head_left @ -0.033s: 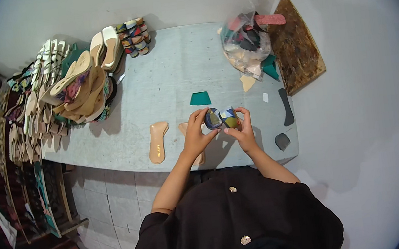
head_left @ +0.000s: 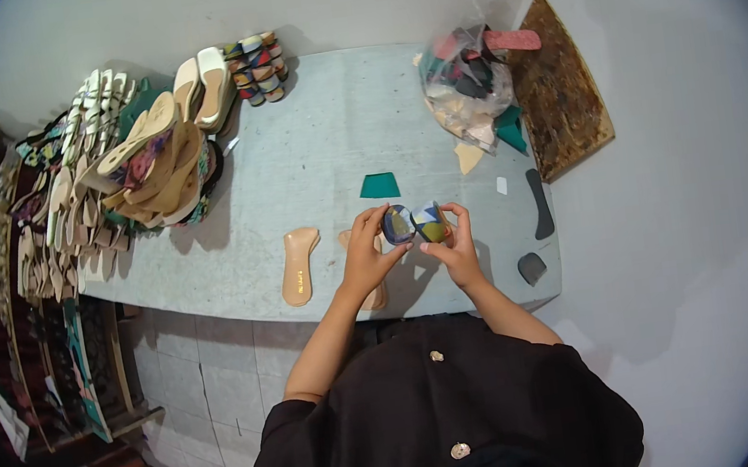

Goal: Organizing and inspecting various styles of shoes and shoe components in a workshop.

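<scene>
Over the table's near edge, my left hand [head_left: 366, 258] grips a patterned shoe heel [head_left: 398, 223] between thumb and fingers, its grey hollow-looking end facing up. My right hand [head_left: 460, 246] is closed on a second shoe heel [head_left: 429, 222], covered in blue, white and olive patches. The two heels are side by side, touching or nearly so. A tan insole [head_left: 299, 271] lies to the left on the table. Another tan insole [head_left: 375, 297] is mostly hidden under my left hand and forearm. Just beyond my hands lies a teal trapezoid piece [head_left: 378, 185].
Sandals and soles [head_left: 156, 167] are heaped at the left, with patterned heels [head_left: 258, 68] stacked behind. A plastic bag of scraps [head_left: 472, 81] stands far right, near a brown board [head_left: 563, 98]. Dark sole-shaped [head_left: 538, 204] and rounded [head_left: 531, 268] pieces lie along the table's right edge.
The view has shifted very slightly, so the table things sit a little more to the right. My hands hold the same heels in nearly the same pose.
</scene>
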The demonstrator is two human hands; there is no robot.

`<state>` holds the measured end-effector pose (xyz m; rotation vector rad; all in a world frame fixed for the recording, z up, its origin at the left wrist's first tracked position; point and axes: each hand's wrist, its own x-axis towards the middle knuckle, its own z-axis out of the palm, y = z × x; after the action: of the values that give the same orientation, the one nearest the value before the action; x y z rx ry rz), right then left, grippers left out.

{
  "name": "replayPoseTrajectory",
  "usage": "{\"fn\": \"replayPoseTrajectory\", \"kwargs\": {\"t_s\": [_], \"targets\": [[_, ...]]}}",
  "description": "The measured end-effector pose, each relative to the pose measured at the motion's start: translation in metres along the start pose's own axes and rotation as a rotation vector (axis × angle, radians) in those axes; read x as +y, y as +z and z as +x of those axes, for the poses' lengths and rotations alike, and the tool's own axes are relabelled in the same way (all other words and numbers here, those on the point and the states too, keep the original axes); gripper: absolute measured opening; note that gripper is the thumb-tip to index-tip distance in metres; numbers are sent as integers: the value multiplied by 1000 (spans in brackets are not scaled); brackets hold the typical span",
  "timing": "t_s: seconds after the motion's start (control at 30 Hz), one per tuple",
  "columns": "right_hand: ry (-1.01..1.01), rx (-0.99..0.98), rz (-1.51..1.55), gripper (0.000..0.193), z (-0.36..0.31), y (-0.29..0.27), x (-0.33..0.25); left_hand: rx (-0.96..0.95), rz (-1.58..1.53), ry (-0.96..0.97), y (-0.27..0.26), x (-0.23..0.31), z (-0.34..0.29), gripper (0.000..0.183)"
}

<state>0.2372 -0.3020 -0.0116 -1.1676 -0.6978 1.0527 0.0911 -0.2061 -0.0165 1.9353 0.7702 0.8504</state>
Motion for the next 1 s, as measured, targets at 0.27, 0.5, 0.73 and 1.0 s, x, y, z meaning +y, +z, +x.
{"fn": "replayPoseTrajectory", "kwargs": {"t_s": [0.27, 0.5, 0.73, 1.0], "targets": [[-176, 43, -546, 70, 25, 42, 16, 116, 350, -127, -78, -32, -26, 68], [-171, 49, -745, 55, 54, 94, 41, 124, 430, -236, -147, -61, -23, 66], [29, -347, -1122, 39, 131, 147, 68, -15, 443, -279, -207, -111, -7, 70], [18, -337, -1248, 34, 191, 174, 103, -90, 407, -331, -228, -147, 5, 69]]}}
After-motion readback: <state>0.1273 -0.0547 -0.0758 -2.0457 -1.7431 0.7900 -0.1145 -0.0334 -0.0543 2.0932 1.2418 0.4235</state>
